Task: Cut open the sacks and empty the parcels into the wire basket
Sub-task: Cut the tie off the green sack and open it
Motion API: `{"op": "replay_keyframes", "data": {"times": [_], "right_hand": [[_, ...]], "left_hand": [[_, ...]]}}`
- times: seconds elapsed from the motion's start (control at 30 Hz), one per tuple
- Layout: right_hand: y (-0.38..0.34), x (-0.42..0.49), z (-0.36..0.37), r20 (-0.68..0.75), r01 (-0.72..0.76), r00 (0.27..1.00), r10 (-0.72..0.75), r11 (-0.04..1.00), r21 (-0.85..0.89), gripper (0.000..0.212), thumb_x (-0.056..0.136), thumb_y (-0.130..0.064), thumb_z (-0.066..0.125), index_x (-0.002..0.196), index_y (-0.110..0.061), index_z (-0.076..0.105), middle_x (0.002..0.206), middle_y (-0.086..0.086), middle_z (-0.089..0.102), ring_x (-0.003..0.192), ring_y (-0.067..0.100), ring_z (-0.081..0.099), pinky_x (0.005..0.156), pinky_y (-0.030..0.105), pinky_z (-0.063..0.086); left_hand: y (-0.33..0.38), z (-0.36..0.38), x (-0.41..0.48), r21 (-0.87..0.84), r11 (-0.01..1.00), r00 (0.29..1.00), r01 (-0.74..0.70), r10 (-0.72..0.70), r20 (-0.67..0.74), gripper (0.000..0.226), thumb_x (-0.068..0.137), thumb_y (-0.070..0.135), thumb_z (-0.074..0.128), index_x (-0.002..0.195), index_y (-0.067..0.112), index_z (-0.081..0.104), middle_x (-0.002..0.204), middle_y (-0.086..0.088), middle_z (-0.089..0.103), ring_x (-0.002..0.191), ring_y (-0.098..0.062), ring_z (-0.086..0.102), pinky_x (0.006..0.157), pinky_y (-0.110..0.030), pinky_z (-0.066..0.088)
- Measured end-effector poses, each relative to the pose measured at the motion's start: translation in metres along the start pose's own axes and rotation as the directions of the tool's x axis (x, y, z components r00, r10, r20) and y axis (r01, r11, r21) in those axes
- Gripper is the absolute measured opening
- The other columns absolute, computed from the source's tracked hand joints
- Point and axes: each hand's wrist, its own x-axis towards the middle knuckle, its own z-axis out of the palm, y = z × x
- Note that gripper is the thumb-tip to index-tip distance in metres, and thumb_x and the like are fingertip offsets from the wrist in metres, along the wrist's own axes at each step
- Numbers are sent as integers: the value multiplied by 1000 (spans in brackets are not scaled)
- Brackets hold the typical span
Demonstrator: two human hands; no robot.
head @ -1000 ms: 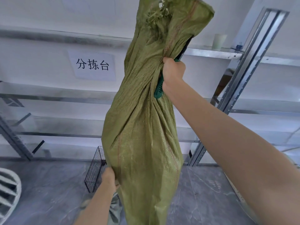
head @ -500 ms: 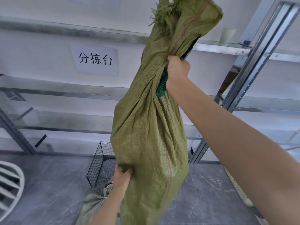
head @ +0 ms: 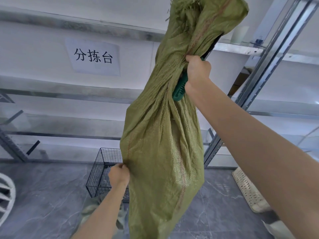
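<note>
A green woven sack [head: 160, 144] hangs upside down in front of me, its frayed end at the top of the frame. My right hand [head: 196, 71] grips the bunched sack high up together with a green-handled knife [head: 180, 87]. My left hand [head: 119, 175] pinches the sack's left edge lower down. Behind the sack, the black wire basket [head: 101, 169] stands on the floor, partly hidden. No parcels are visible.
Metal shelving [head: 269, 54] runs along the wall, with a paper sign [head: 94, 56] on it. Another green sack [head: 93, 209] lies crumpled on the grey floor under my left arm. A white power strip [head: 248, 188] lies right; a white round object [head: 6, 197] sits far left.
The sack has shifted right and up. My left hand has moved from under the sack to its left edge and now pinches it. More of the basket shows.
</note>
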Motion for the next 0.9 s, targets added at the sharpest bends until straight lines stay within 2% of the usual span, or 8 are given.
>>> {"op": "replay_keyframes", "data": {"times": [0.1, 0.23, 0.33, 0.5, 0.67, 0.77, 0.9], "right_hand": [[10, 9, -10, -12, -18, 1000, 17, 1000, -14, 14, 87, -1, 51, 74, -7, 51, 77, 9, 54, 68, 24, 54, 62, 31, 47], [32, 20, -21, -50, -64, 997, 61, 996, -63, 10, 86, -3, 50, 76, -6, 52, 66, 7, 50, 54, 21, 47, 53, 28, 41], [54, 23, -24, -64, -103, 993, 96, 988, -115, 13, 87, -4, 49, 76, -7, 53, 65, 6, 52, 53, 20, 48, 53, 28, 42], [99, 21, -16, -6, -144, 989, 146, 962, -231, 18, 86, -3, 47, 70, -9, 50, 65, 6, 51, 55, 22, 48, 54, 30, 42], [133, 21, -8, 103, -91, 983, 149, 898, -431, 11, 84, -5, 47, 75, -10, 52, 71, 7, 53, 58, 22, 50, 49, 28, 41], [152, 20, -10, 176, -31, 972, 154, 831, -556, 12, 84, -11, 50, 90, -5, 58, 82, 11, 59, 72, 24, 56, 56, 31, 47], [167, 16, -16, 250, 32, 956, 153, 792, -610, 14, 88, -14, 53, 74, -16, 54, 75, 4, 58, 77, 28, 61, 69, 38, 55]], "left_hand": [[-1, -2, 4, 9, 999, 999, 36, -36, 3, 30, 95, 3, 39, 114, -3, 61, 115, -22, 62, 108, -38, 55, 91, -44, 44], [-9, -15, 9, 50, 997, 998, 52, -50, -39, 28, 96, 9, 37, 113, 2, 58, 113, -22, 61, 105, -38, 54, 85, -42, 44], [-11, -25, 9, 109, 994, 997, -3, 11, -77, 28, 97, 11, 36, 111, 1, 58, 111, -23, 61, 104, -39, 54, 83, -42, 43], [1, -34, 6, 205, 972, 986, -113, 135, -95, 27, 100, 15, 34, 104, -1, 55, 107, -25, 61, 103, -39, 55, 76, -40, 38], [16, -40, 7, 268, 943, 971, -198, 226, -79, 25, 100, 20, 31, 92, 7, 51, 96, -18, 61, 93, -37, 56, 71, -37, 38], [23, -44, 7, 300, 924, 958, -238, 274, -83, 27, 100, 20, 31, 92, 5, 52, 92, -17, 61, 90, -35, 56, 71, -37, 41], [26, -45, 5, 237, 936, 957, -259, 282, -67, 28, 99, 20, 33, 85, 5, 52, 84, -13, 60, 83, -33, 56, 73, -41, 46]]}}
